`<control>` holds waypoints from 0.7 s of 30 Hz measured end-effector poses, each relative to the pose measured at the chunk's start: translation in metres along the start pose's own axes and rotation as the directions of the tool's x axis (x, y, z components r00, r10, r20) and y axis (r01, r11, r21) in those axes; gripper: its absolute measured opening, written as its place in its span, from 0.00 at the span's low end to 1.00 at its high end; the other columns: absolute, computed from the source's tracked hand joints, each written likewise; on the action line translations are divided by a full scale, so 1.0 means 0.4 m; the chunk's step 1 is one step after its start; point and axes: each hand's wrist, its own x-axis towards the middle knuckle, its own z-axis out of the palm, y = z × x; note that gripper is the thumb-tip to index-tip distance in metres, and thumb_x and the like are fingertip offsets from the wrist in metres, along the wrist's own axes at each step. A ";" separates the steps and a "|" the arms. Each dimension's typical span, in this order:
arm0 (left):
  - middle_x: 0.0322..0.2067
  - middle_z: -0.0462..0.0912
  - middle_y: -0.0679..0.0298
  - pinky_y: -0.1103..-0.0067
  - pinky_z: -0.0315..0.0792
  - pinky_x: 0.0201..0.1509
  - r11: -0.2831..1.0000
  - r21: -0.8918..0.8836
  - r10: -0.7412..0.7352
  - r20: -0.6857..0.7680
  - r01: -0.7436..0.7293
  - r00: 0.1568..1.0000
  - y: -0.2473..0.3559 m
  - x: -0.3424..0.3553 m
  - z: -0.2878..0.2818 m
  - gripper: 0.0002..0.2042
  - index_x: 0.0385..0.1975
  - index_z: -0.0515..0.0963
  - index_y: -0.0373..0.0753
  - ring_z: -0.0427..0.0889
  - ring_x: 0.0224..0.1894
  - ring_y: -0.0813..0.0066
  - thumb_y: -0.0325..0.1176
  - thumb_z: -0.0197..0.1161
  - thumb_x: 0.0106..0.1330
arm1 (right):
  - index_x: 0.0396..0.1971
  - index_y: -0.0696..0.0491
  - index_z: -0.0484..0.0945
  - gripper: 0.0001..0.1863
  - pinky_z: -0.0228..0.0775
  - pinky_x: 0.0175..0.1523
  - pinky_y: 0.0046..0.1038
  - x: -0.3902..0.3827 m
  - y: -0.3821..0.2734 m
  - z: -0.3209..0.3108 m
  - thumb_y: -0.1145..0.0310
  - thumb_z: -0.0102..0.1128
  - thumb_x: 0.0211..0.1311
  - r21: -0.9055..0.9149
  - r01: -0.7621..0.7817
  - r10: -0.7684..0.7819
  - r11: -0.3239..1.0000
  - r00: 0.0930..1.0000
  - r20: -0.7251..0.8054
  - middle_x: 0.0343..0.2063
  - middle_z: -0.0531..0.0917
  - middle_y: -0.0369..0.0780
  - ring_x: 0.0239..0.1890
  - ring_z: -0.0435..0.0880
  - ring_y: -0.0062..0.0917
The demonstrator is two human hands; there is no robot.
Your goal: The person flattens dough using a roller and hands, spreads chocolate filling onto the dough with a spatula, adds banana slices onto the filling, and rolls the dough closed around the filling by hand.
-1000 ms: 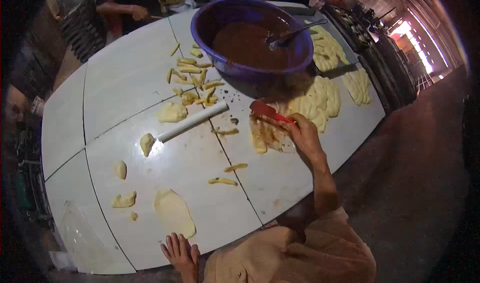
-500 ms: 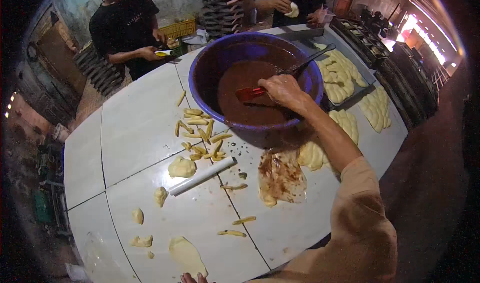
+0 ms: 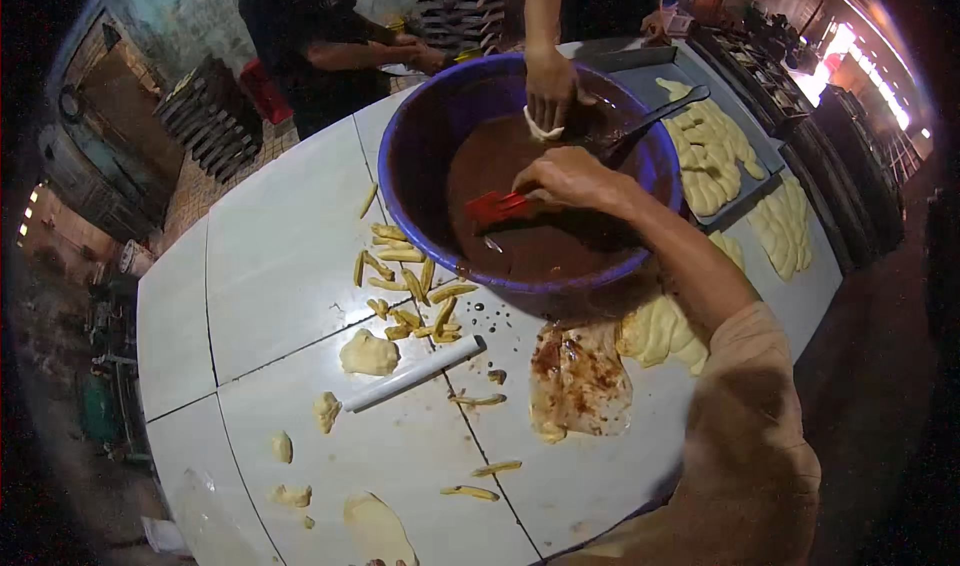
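My right hand (image 3: 565,176) grips a red spatula (image 3: 488,206) over the brown liquid in a large purple tub (image 3: 420,236). A black-handled utensil (image 3: 660,111) leans inside the tub. Fingertips of my left hand (image 3: 388,561) show at the bottom edge, apart, at a flattened oval of dough (image 3: 375,526). A long white roller (image 3: 410,374) lies beside dough lumps (image 3: 368,351). Several pale strips (image 3: 398,253) are scattered near the tub. A smeared brown-and-cream sheet (image 3: 575,376) lies below it.
A co-worker's hand (image 3: 548,86) reaches into the tub with a pale piece. Another person (image 3: 300,36) stands at the table's far left edge. The tiled table (image 3: 270,266) holds a metal tray (image 3: 760,151) of shaped dough at right. Dark racks (image 3: 205,121) stand behind.
My right hand has moved from the smeared sheet into the tub with the red spatula. The view has tilted up, and a co-worker's hand has reached into the tub.
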 end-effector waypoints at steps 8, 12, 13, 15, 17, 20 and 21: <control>0.70 0.63 0.39 0.42 0.50 0.73 1.000 -0.003 -0.013 -0.014 0.013 1.000 0.009 -0.003 0.002 0.29 0.64 0.75 0.41 0.59 0.72 0.34 0.50 0.56 0.67 | 0.47 0.50 0.87 0.15 0.79 0.49 0.44 0.008 0.026 0.047 0.63 0.68 0.61 0.146 0.047 -0.081 0.988 0.968 0.239 0.41 0.88 0.48 0.45 0.88 0.43; 0.70 0.63 0.38 0.43 0.50 0.74 1.000 0.008 -0.024 -0.023 0.025 0.999 0.008 -0.002 0.002 0.29 0.65 0.75 0.41 0.59 0.72 0.36 0.49 0.57 0.66 | 0.50 0.56 0.85 0.19 0.74 0.36 0.29 -0.031 0.039 0.019 0.62 0.68 0.64 0.468 -0.160 -0.088 0.869 0.881 0.464 0.30 0.88 0.37 0.30 0.82 0.20; 0.70 0.62 0.38 0.43 0.49 0.74 1.000 0.000 0.006 -0.064 -0.006 0.998 0.002 0.000 0.009 0.30 0.66 0.74 0.41 0.59 0.73 0.36 0.49 0.57 0.66 | 0.51 0.56 0.85 0.19 0.74 0.35 0.27 -0.043 0.041 0.013 0.62 0.68 0.65 0.507 -0.220 -0.068 0.833 0.870 0.488 0.30 0.87 0.35 0.29 0.81 0.18; 0.71 0.62 0.38 0.43 0.49 0.74 0.999 -0.005 0.033 -0.108 -0.034 0.994 0.001 -0.004 0.011 0.30 0.66 0.74 0.42 0.59 0.73 0.37 0.49 0.57 0.66 | 0.52 0.56 0.85 0.19 0.71 0.34 0.24 -0.050 0.031 -0.002 0.60 0.68 0.66 0.560 -0.343 -0.029 0.755 0.835 0.550 0.30 0.85 0.32 0.28 0.77 0.14; 0.71 0.61 0.38 0.42 0.49 0.74 0.999 -0.010 0.031 -0.099 -0.032 0.995 0.007 0.004 0.005 0.30 0.67 0.73 0.43 0.60 0.73 0.37 0.48 0.57 0.66 | 0.53 0.57 0.85 0.20 0.71 0.34 0.23 -0.059 0.068 0.023 0.59 0.68 0.67 0.596 -0.338 -0.046 0.728 0.844 0.534 0.31 0.86 0.32 0.28 0.77 0.13; 0.70 0.62 0.37 0.42 0.50 0.73 1.000 0.021 0.017 -0.046 -0.016 0.999 0.008 -0.003 -0.001 0.30 0.67 0.73 0.43 0.61 0.72 0.36 0.47 0.58 0.66 | 0.53 0.58 0.84 0.21 0.72 0.35 0.23 -0.059 0.068 0.024 0.59 0.68 0.67 0.652 -0.353 -0.049 0.671 0.857 0.514 0.32 0.86 0.32 0.29 0.77 0.13; 0.70 0.62 0.37 0.42 0.50 0.73 1.000 0.024 0.014 -0.049 -0.013 0.999 0.010 -0.004 -0.004 0.30 0.67 0.73 0.43 0.61 0.72 0.36 0.47 0.58 0.66 | 0.53 0.59 0.84 0.21 0.72 0.36 0.23 -0.054 0.059 0.021 0.60 0.68 0.67 0.668 -0.378 -0.028 0.641 0.858 0.513 0.33 0.87 0.32 0.29 0.78 0.13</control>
